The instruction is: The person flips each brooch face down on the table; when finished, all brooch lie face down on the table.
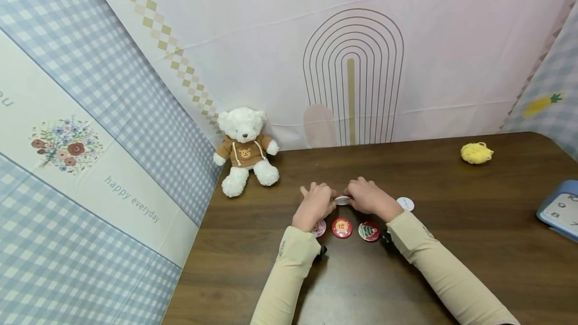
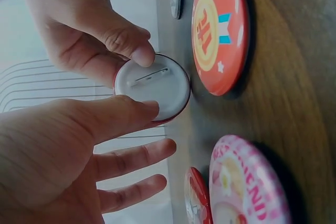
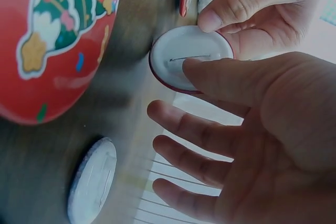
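Left hand (image 1: 316,201) and right hand (image 1: 369,196) both pinch badge (image 1: 342,200) near rim, white back showing, just below centre of head frame; spare fingers (image 3: 194,128) extended. Seems turning-over step; next move likely calls for flip face-up, clear of gold-centred red badge (image 1: 341,227).

The wall cloth (image 1: 97,164) at the left reads "happy everyday" — farther up it, a cut-off word shows only "ou". The blue clock (image 1: 560,214) bears 8, 9 and, near the picture's edge, 10. "FRIEND" curves along the pink badge (image 2: 244,182). The red badge (image 2: 218,35) carries one character — unclear which — and the left sleeve's (image 1: 284,270) lettering is too small to read.
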